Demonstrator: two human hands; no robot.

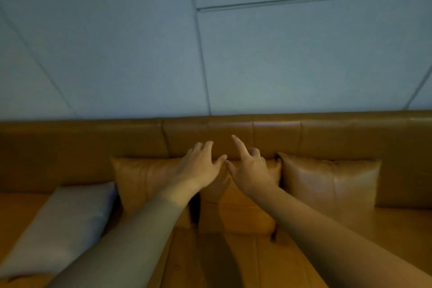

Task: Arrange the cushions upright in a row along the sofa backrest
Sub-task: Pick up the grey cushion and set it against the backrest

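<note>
Three tan leather cushions stand upright against the brown sofa backrest (327, 133): a left one (142, 180), a middle one (236, 213) and a right one (332, 182). A grey cushion (63, 224) lies flat on the seat at the left. My left hand (201, 166) and my right hand (250, 170) hover side by side at the top edge of the middle cushion, fingers spread, thumbs nearly touching. Neither hand holds anything. The top of the middle cushion is hidden behind my hands.
The sofa seat (374, 229) stretches to the right of the cushions. A pale blue panelled wall (140, 42) rises behind the backrest. The backrest to the left of the tan cushions is bare above the grey cushion.
</note>
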